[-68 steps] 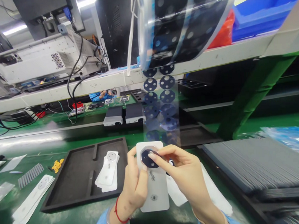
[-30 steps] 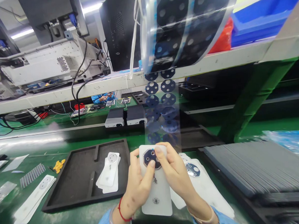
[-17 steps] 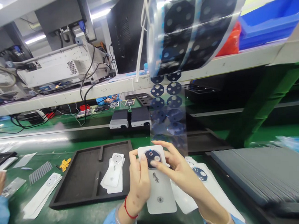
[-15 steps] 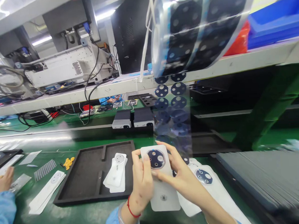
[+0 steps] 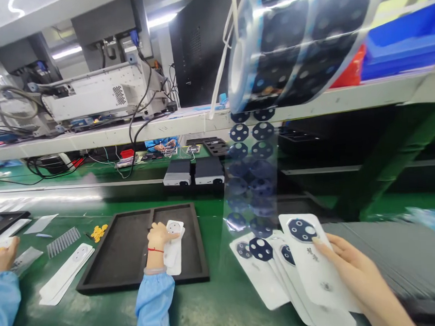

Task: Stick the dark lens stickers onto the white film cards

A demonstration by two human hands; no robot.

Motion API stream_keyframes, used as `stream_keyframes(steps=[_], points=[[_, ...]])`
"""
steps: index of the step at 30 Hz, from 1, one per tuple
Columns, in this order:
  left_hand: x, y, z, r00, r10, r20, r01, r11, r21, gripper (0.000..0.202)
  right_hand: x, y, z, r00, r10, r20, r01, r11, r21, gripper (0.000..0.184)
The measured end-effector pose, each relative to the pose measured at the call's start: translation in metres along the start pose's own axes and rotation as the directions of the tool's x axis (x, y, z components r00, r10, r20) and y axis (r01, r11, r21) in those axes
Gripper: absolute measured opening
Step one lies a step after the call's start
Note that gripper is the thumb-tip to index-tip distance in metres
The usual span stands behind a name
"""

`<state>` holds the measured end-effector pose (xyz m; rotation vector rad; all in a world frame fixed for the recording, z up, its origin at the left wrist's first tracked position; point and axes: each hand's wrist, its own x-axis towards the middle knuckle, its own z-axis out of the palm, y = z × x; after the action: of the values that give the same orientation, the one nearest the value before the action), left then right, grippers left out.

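My left hand (image 5: 157, 237) reaches into the black foam tray (image 5: 110, 281) and closes its fingers on the top white cover (image 5: 173, 229) of a small stack there. My right hand (image 5: 348, 262) holds a white cover fitted with a dark lens ring (image 5: 301, 230), resting on the fanned pile of finished covers (image 5: 258, 275) at the right. A clear film strip of dark lens rings (image 5: 254, 178) hangs from a roll (image 5: 298, 37) above the pile.
Another person's hand and blue sleeve (image 5: 2, 271) work at the far left. White covers (image 5: 65, 275), a grey toothed strip (image 5: 63, 240) and small yellow parts (image 5: 97, 232) lie left of the tray. Stacked dark trays (image 5: 408, 250) sit at the right; two boxes (image 5: 192, 171) stand behind.
Both hands were together on one cover, pressing its lens ring. Now my right hand has carried it right onto the pile, and my left hand has gone left into the tray.
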<state>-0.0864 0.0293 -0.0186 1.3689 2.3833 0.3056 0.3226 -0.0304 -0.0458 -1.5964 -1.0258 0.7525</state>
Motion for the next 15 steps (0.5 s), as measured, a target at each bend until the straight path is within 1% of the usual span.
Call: stream_keyframes(steps=[1,3,5,7,11,13,15], points=[[0.006,-0.003,0.007,0.999,-0.026,0.027,0.024,0.999,0.048,0.061,0.005,0.013,0.0,0.999,0.037,0.013,-0.037,0.998,-0.054,0.048],[0.013,-0.005,0.02,0.998,-0.048,0.043,0.042,0.991,0.125,0.054,0.012,0.035,0.003,0.997,0.069,0.04,-0.061,0.983,-0.173,0.052],[0.017,-0.005,0.026,0.998,-0.052,0.038,0.045,0.983,0.176,0.047,0.016,0.052,0.008,0.999,0.017,0.039,-0.005,0.956,-0.293,0.051],[0.019,-0.004,0.028,0.998,-0.056,0.037,0.047,0.978,0.204,0.045,0.017,0.062,0.014,0.999,-0.036,0.036,0.047,0.935,-0.352,0.048],[0.018,-0.001,0.023,0.997,-0.056,0.055,0.044,0.977,0.208,0.041,0.019,0.074,0.024,0.985,-0.172,0.03,0.17,0.903,-0.393,0.041],[0.014,0.001,0.017,0.998,-0.042,0.055,0.031,0.982,0.188,0.044,0.019,0.078,0.026,0.968,-0.25,0.003,0.229,0.88,-0.416,0.045],[0.007,0.003,0.006,0.999,0.004,0.041,-0.01,0.989,0.146,0.054,0.016,0.078,0.027,0.949,-0.312,-0.04,0.264,0.859,-0.439,0.056]])
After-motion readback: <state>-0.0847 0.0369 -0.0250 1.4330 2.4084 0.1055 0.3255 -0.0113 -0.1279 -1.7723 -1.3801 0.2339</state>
